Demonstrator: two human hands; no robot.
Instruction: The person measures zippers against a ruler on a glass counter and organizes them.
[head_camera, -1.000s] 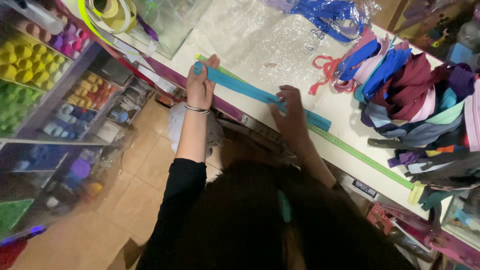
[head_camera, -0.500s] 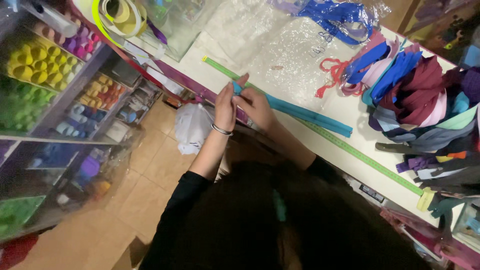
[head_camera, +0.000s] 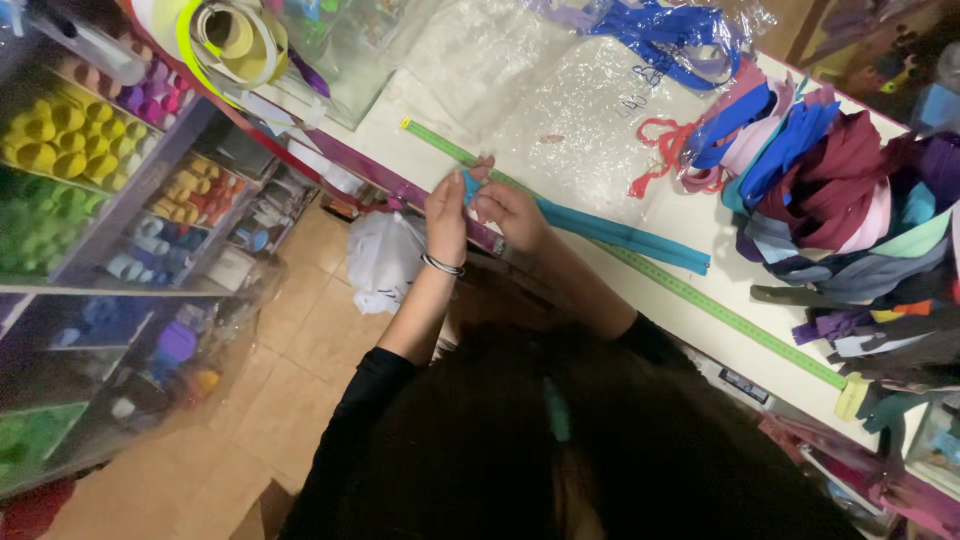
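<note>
A long teal zipper strip lies on the white counter, beside a green measuring tape fixed along the counter's front edge. My left hand, with a bangle on the wrist, and my right hand meet at the strip's left end and both pinch it just above the tape. My dark hair and black sleeves hide the counter's near edge below them.
A heap of zippers in blue, maroon, pink and purple fills the right of the counter. Clear plastic bags and a blue bundle lie behind. Shelves of coloured thread spools stand on the left; a white bag hangs below the counter.
My hands were spread apart along the teal strip a second ago. They have come together at its left end, and the view has shifted right.
</note>
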